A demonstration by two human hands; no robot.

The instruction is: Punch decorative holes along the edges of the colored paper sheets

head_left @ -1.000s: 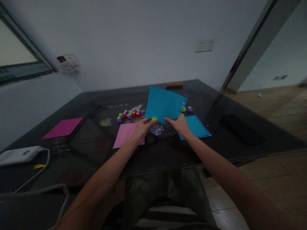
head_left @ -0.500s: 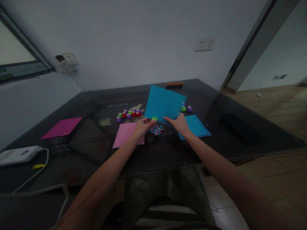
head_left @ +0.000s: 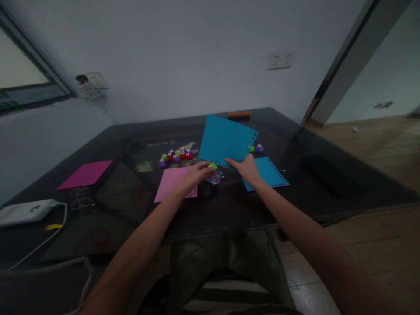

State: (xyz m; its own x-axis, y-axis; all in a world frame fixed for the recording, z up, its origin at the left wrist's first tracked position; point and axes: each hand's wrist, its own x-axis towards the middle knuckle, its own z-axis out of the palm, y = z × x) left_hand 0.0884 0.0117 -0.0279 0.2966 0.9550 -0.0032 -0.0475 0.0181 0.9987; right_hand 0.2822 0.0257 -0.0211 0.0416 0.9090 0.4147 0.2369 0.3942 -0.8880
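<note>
My right hand (head_left: 246, 168) grips a blue sheet of paper (head_left: 226, 138) by its lower right corner, thumb on top, holding it tilted above the table. Punched holes run along its right and lower edges. In my left hand (head_left: 198, 173) is a small green craft punch (head_left: 213, 166), closed between thumb and fingers just below the sheet's lower edge. Whether the punch touches the paper I cannot tell. Under it lies a pile of tiny coloured paper cutouts (head_left: 215, 177). A pink sheet (head_left: 172, 181) lies under my left forearm, and another blue sheet (head_left: 267, 173) near my right wrist.
Several red, green and purple punches (head_left: 177, 156) stand left of the raised sheet; a purple one (head_left: 259, 148) and a green one (head_left: 251, 149) stand to its right. A magenta sheet (head_left: 85, 174), a white device (head_left: 28, 212) with a cable and a dark case (head_left: 330, 175) lie further out.
My left hand has drawn the green punch slightly down and away from the blue sheet's lower edge. The sheet has shifted a little up and right in my right hand.
</note>
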